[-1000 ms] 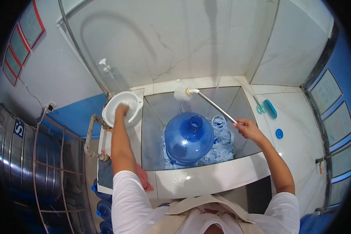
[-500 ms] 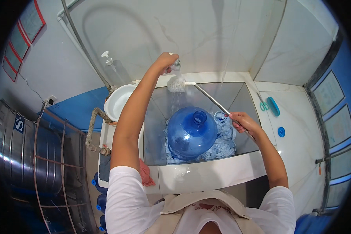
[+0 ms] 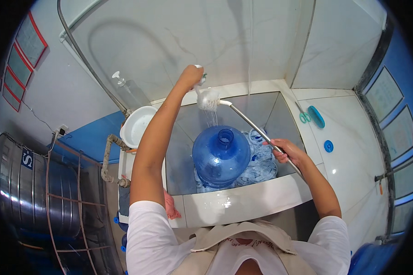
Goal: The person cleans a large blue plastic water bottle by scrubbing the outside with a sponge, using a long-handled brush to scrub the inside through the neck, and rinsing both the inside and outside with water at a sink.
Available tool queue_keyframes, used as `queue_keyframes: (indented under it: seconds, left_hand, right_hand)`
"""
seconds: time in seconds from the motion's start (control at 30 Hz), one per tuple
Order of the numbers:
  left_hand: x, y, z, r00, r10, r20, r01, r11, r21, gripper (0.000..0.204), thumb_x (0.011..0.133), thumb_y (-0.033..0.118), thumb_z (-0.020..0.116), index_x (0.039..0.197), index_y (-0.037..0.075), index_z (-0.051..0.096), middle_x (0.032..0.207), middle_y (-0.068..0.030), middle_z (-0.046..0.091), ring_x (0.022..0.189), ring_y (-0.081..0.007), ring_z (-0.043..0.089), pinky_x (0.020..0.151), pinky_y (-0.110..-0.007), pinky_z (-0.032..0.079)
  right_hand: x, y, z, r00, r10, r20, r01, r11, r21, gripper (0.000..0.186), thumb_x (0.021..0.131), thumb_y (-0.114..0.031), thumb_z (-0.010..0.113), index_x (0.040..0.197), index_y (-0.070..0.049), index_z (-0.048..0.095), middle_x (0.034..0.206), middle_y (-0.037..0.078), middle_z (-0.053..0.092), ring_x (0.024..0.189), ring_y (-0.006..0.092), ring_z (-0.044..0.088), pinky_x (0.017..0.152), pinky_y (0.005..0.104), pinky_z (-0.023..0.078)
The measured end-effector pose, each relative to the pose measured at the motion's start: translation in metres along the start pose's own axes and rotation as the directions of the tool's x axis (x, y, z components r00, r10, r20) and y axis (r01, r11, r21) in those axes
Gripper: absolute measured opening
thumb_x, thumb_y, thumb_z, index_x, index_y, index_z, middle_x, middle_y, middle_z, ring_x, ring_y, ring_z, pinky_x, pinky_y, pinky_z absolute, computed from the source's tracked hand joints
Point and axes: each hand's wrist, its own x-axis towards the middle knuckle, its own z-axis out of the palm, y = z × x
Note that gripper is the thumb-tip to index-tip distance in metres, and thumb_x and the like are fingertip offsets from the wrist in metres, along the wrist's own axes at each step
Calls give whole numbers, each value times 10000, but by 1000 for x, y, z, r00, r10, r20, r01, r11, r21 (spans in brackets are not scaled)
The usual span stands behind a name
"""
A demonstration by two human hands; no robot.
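Observation:
My left hand (image 3: 190, 78) is closed around a small white-and-green object (image 3: 200, 79), mostly hidden by the fingers, above the far side of the sink. Directly below it is the white bristle head of a long-handled brush (image 3: 209, 100), with water running off it. My right hand (image 3: 288, 153) grips the brush's metal handle (image 3: 252, 123) over the sink's right side. Under the bristles stands a blue water jug (image 3: 221, 158), upright with its neck uncapped. Pale blue, crumpled strip-like material (image 3: 260, 170) lies around the jug in the sink (image 3: 280, 123).
A white basin (image 3: 137, 127) and a clear pump bottle (image 3: 131, 90) stand at the sink's left. On the right counter lie green-handled scissors (image 3: 304, 117), a teal brush (image 3: 315, 117) and a blue cap (image 3: 328, 146). A pinkish cloth (image 3: 171, 206) hangs over the near edge.
The view has shifted slightly. More water now streams down from the brush head, and my left hand's grip has turned a little. Both hands keep hold of what they had.

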Motion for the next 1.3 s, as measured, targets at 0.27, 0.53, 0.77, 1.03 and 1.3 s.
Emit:
queue_keyframes:
  seconds: [0.27,0.53,0.77,1.03,1.3]
  left_hand:
    - [20,-21,-14,982,183,57,-191,907,375,271,762,195,473,668,-48,548,603,-201,552,459,-297,545,455,-412,432]
    - [-38,-205,-101,969,-244,-27,220,813,539,454,700,340,571,882,-76,580,916,-270,565,876,-377,557,738,-402,437]
    - [-29,-183,-77,960,61,-273,119,793,597,290,714,228,553,842,-25,612,864,-223,591,853,-374,550,769,-393,435]
    - [-4,18,124,924,-139,356,365,596,-715,261,780,24,473,1004,-111,458,951,-204,508,835,-217,547,751,-338,491]
    - [47,94,174,947,-290,137,306,944,-120,301,775,155,484,1046,25,474,977,-109,511,845,-248,504,650,-383,439]
  right_hand:
    - [-6,18,-16,995,9,102,-28,984,178,355,888,-299,420,1123,-34,448,471,-37,316,343,19,256,291,165,189]
    - [-52,54,-47,702,-565,-433,-9,602,-798,373,858,-288,461,1082,6,505,734,172,593,656,270,580,606,334,436]
    - [-56,51,-16,676,-568,-469,-147,520,-841,373,852,-282,467,1118,-21,488,739,235,569,713,364,569,639,393,431]
    - [-46,54,-15,641,-597,-482,-163,509,-846,384,854,-258,455,1193,-79,433,654,226,549,625,372,547,570,431,408]
    - [21,3,-45,528,-755,-389,-171,354,-919,391,860,-240,404,1217,-79,403,675,231,565,644,391,552,603,477,427]
